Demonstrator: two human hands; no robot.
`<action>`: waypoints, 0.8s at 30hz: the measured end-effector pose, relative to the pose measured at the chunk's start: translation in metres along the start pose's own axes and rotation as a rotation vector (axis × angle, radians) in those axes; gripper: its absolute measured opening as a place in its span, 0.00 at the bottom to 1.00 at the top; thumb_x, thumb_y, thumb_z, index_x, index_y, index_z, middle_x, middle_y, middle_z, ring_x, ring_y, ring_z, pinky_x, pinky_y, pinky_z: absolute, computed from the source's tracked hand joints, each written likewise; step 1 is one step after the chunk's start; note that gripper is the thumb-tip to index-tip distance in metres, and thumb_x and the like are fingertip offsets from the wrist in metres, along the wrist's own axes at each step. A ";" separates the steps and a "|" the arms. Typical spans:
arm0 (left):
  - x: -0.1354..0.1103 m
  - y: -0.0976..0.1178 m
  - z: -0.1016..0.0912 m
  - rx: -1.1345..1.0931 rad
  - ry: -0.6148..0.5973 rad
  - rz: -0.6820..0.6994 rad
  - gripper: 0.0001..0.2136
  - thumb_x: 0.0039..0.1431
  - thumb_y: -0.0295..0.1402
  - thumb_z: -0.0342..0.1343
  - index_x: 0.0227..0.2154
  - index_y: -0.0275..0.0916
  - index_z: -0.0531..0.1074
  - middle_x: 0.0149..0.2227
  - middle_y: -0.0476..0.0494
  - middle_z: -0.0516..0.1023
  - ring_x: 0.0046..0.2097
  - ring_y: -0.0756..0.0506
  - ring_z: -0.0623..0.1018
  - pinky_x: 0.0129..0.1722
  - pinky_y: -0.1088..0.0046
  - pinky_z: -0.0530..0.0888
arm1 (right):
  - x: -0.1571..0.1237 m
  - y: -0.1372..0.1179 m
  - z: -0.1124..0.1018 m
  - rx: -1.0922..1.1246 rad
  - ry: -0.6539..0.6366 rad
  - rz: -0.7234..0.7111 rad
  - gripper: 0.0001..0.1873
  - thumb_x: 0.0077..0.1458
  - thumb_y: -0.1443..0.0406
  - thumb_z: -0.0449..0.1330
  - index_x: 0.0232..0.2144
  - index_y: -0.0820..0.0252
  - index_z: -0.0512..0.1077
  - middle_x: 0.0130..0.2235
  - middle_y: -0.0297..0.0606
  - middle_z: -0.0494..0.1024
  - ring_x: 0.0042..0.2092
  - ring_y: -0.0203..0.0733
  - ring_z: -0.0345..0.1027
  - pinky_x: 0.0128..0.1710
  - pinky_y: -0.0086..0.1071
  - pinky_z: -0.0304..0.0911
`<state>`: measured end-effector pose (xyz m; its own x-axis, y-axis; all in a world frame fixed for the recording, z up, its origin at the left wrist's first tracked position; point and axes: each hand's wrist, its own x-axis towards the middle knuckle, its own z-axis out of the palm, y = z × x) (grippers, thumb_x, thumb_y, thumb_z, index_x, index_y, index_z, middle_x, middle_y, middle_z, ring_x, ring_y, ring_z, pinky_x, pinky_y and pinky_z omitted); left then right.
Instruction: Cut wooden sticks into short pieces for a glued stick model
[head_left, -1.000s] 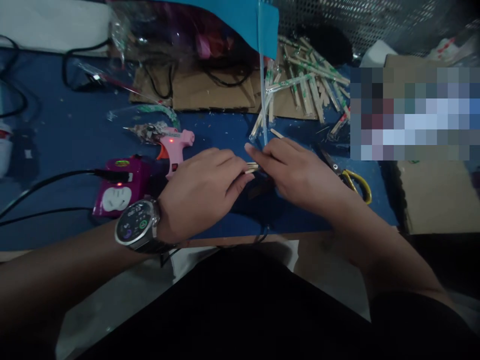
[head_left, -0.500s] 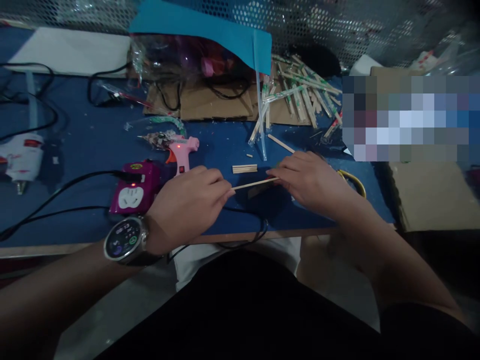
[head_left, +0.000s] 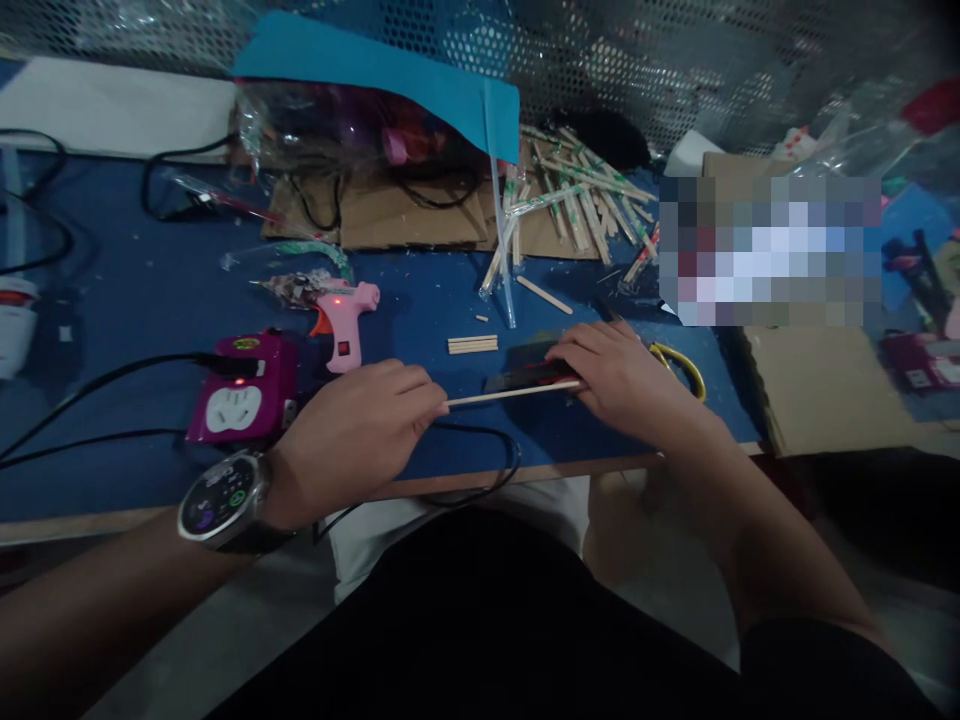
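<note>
A thin wooden stick (head_left: 510, 394) stretches between my hands, just above the table's near side. My left hand (head_left: 360, 415) is closed, pinching the stick's left end between thumb and fingers. At the other end, my right hand (head_left: 622, 375) is closed with its fingertips on the stick. A dark tool with a red part (head_left: 529, 376) lies at those right fingers; its kind is unclear and the hand partly hides it. Beyond the stick, several short cut sticks (head_left: 472, 344) lie side by side, close to a tiny stick piece (head_left: 481, 318) and a loose craft stick (head_left: 545, 295).
A pink glue gun (head_left: 345, 320) and a purple power socket (head_left: 244, 390) with cables stand at left. Wrapped sticks (head_left: 585, 200) are heaped on cardboard at the back. Yellow-handled scissors (head_left: 686, 370) lie right of my right hand, before a cardboard piece (head_left: 825, 380).
The view has shifted a little, moving the table leftward in the picture. My hands are farther apart along the stick, so more of it shows. The dark tool is more visible.
</note>
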<state>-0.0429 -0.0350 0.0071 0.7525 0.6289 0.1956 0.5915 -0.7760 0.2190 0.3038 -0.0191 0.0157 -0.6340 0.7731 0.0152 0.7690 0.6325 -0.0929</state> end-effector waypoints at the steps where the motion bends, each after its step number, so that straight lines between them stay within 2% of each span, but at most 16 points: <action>1: 0.000 0.001 -0.001 -0.013 -0.007 0.011 0.16 0.79 0.28 0.48 0.37 0.40 0.79 0.38 0.42 0.83 0.40 0.41 0.79 0.41 0.61 0.74 | -0.004 0.001 -0.001 0.003 -0.001 0.012 0.14 0.73 0.67 0.58 0.56 0.60 0.79 0.55 0.53 0.82 0.55 0.58 0.75 0.57 0.51 0.66; 5: 0.000 0.003 0.000 -0.029 -0.076 0.037 0.14 0.78 0.27 0.49 0.36 0.40 0.77 0.37 0.43 0.81 0.39 0.40 0.78 0.40 0.61 0.72 | -0.021 0.013 -0.012 0.002 0.054 0.114 0.14 0.76 0.59 0.59 0.56 0.60 0.77 0.54 0.52 0.82 0.55 0.59 0.76 0.58 0.51 0.71; 8: 0.004 0.003 0.004 0.002 -0.107 0.021 0.14 0.79 0.27 0.50 0.37 0.40 0.78 0.38 0.41 0.81 0.40 0.39 0.78 0.39 0.60 0.71 | -0.028 0.021 -0.022 -0.004 0.131 0.230 0.15 0.75 0.57 0.60 0.56 0.60 0.77 0.52 0.52 0.83 0.53 0.62 0.79 0.55 0.53 0.74; 12: 0.013 0.003 0.008 0.061 -0.158 0.000 0.14 0.80 0.31 0.52 0.36 0.39 0.78 0.37 0.41 0.80 0.39 0.39 0.77 0.39 0.60 0.71 | -0.027 0.020 -0.029 0.020 0.168 0.334 0.20 0.76 0.56 0.58 0.61 0.60 0.76 0.55 0.55 0.84 0.56 0.65 0.81 0.55 0.55 0.76; 15: 0.022 0.002 0.009 0.087 -0.197 0.008 0.13 0.80 0.33 0.54 0.37 0.39 0.78 0.38 0.40 0.80 0.40 0.39 0.77 0.39 0.60 0.70 | -0.019 0.013 -0.026 0.037 0.148 0.313 0.23 0.76 0.57 0.56 0.65 0.62 0.74 0.59 0.56 0.83 0.59 0.66 0.80 0.59 0.56 0.75; 19: 0.031 -0.002 0.007 0.178 -0.197 0.004 0.15 0.81 0.36 0.54 0.37 0.38 0.78 0.38 0.39 0.80 0.40 0.38 0.78 0.38 0.60 0.69 | -0.006 0.007 -0.017 -0.005 0.058 0.303 0.25 0.76 0.60 0.55 0.67 0.65 0.74 0.58 0.57 0.83 0.58 0.67 0.79 0.61 0.57 0.74; 24: 0.036 -0.002 0.007 0.203 -0.222 0.036 0.14 0.81 0.36 0.54 0.36 0.38 0.77 0.39 0.39 0.80 0.42 0.38 0.80 0.39 0.60 0.71 | -0.003 0.014 -0.011 -0.035 -0.001 0.334 0.24 0.76 0.61 0.56 0.67 0.64 0.74 0.59 0.56 0.83 0.60 0.64 0.78 0.62 0.55 0.72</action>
<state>-0.0153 -0.0107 0.0070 0.8060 0.5917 -0.0193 0.5919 -0.8058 0.0156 0.3173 -0.0126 0.0256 -0.3465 0.9380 -0.0116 0.9367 0.3454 -0.0578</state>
